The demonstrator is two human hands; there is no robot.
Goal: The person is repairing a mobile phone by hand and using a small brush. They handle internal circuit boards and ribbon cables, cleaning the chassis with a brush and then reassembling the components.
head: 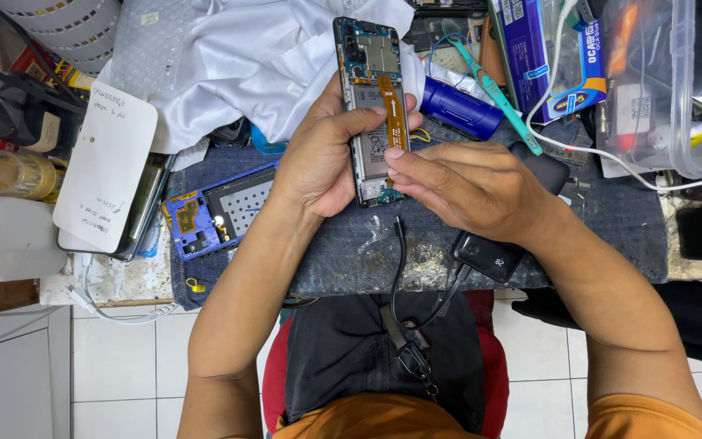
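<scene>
Phone frame (217, 211) left of opened phone (371, 106)

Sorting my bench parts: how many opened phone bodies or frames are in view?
2: an opened phone gripped by the left hand, and a blue frame lying left of that forearm. More may hide under the white cloth.

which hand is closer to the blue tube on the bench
Right. The right hand lies just below the blue tube, fingers on the opened phone. The left hand grips the phone farther left.
</scene>
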